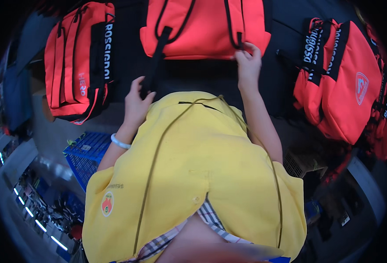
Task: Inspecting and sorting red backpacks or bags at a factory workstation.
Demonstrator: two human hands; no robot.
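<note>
A red backpack (pixel 193 37) lies on the dark table in front of me, its black-edged shoulder straps facing up and its bottom edge toward me. A black webbing strap (pixel 157 59) runs from the left shoulder strap down toward my body. My left hand (pixel 137 100), with a pale bangle on its wrist, is closed on the lower end of that webbing. At the bag's lower right edge, my right hand (pixel 249 63) pinches with thumb and fingers beside the end of the right shoulder strap. What exactly lies between those fingers is hidden.
Another red bag (pixel 75 65) with black trim rests at the table's left. More red bags (pixel 340 83) are piled at the right. A blue plastic crate (pixel 86 153) stands below on the left, and a brownish crate (pixel 305 165) on the right.
</note>
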